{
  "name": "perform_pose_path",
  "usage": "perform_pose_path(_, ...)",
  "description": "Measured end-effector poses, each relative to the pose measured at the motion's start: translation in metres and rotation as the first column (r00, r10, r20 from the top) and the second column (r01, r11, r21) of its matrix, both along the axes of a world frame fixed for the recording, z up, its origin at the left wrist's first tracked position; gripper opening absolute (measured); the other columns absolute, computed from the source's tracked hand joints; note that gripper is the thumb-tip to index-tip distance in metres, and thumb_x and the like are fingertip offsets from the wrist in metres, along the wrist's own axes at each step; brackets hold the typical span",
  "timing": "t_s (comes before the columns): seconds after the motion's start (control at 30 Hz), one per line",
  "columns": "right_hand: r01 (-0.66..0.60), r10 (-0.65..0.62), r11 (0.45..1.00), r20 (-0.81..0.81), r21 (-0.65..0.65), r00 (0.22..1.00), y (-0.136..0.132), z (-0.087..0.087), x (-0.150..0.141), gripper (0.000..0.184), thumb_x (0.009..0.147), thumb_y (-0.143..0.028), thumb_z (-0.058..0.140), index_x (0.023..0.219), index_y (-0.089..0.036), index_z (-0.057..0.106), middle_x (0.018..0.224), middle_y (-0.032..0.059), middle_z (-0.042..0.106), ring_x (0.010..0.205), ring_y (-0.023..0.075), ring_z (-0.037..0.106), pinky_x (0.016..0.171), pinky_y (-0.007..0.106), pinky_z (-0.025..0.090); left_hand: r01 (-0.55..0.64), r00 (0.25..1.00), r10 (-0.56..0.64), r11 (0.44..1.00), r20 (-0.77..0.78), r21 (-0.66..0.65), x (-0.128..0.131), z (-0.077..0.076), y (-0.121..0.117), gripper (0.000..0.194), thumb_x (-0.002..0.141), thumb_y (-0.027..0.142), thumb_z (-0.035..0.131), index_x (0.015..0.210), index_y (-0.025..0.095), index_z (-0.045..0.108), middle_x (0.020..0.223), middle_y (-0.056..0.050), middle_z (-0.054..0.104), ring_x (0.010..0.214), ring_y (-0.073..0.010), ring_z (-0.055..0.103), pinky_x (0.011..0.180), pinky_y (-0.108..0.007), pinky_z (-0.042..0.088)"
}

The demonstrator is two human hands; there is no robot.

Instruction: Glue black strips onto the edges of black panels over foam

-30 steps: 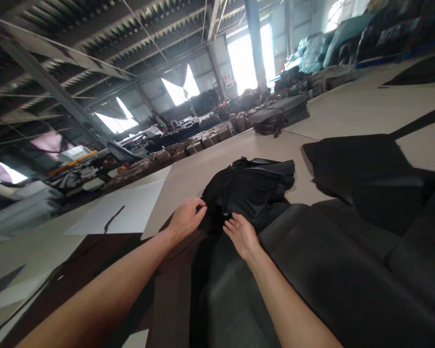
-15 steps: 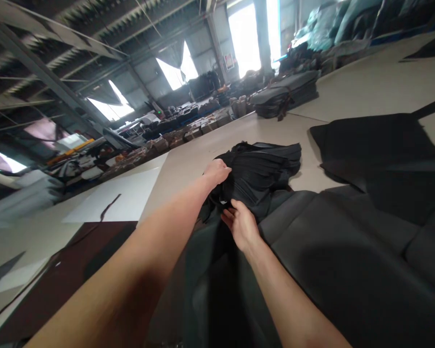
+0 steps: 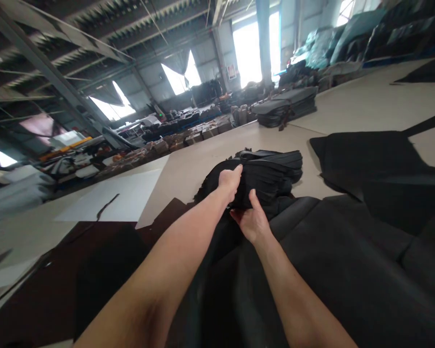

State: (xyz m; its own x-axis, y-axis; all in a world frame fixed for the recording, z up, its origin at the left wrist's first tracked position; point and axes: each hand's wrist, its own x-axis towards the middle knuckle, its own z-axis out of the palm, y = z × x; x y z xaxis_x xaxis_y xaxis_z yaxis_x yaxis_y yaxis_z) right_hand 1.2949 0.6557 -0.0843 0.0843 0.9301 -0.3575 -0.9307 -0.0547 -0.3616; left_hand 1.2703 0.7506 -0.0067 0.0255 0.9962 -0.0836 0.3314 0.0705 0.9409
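Note:
A bundle of black fabric pieces (image 3: pixel 266 176) lies on the wide beige table (image 3: pixel 203 162), just past a large dark grey fabric sheet (image 3: pixel 329 270). My left hand (image 3: pixel 229 181) is on the bundle's near left side, fingers curled over its top edge. Just below it, my right hand (image 3: pixel 253 220) grips the bundle's near edge from underneath, thumb up against the fabric. Both forearms reach forward from the bottom of the view.
Another black fabric piece (image 3: pixel 369 159) lies to the right. A dark brown sheet (image 3: pixel 58 270) covers the near left, with a white sheet (image 3: pixel 112 198) beyond it. A stack of dark material (image 3: pixel 286 106) sits farther back. Cluttered workbenches fill the hall behind.
My left hand has moved forward from the bundle's near left edge onto its top. My right hand has slid under the near edge and closed on it.

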Motion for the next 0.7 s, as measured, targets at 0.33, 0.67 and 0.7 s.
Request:
perform_pose_path(0.33,0.059,-0.069,0.994,0.121,0.088,0.99,0.011,-0.009,0.007,0.046,0.081,-0.059,0.069,0.114,-0.026,0.069,0.109,0.003,0.073,0.084,0.0236,0.069,0.069,0.037,0.058,-0.012,0.993,0.013,1.0,0.118,-0.011,-0.013,-0.006,-0.033,0.027,0.094,0.038,0.054,0.074,0.019,0.053,0.05,0.007,0.032,0.041,-0.0088,0.03,0.043,-0.023,0.021)
perform_pose_path(0.67,0.176,-0.208,0.968,0.178,0.181,0.962,0.002,-0.011,-0.008,0.037,0.073,-0.04,0.078,0.106,-0.024,0.072,0.113,0.0025,0.073,0.107,0.0261,0.066,0.082,0.04,0.061,0.028,0.997,-0.037,0.99,0.062,0.14,-0.047,0.0,-0.058,0.027,0.09,0.033,0.058,0.068,0.019,0.058,0.055,0.001,0.046,0.051,-0.0116,0.042,0.05,-0.024,0.029)
perform_pose_path(0.7,0.173,-0.212,0.965,0.198,0.197,0.957,0.0,-0.011,-0.012,0.038,0.071,-0.039,0.08,0.105,-0.023,0.072,0.113,0.0028,0.073,0.108,0.0263,0.065,0.083,0.04,0.061,0.024,0.997,-0.034,0.989,0.065,0.148,-0.054,0.003,-0.061,0.026,0.09,0.034,0.058,0.069,0.019,0.058,0.056,0.002,0.047,0.051,-0.0114,0.042,0.051,-0.024,0.03)
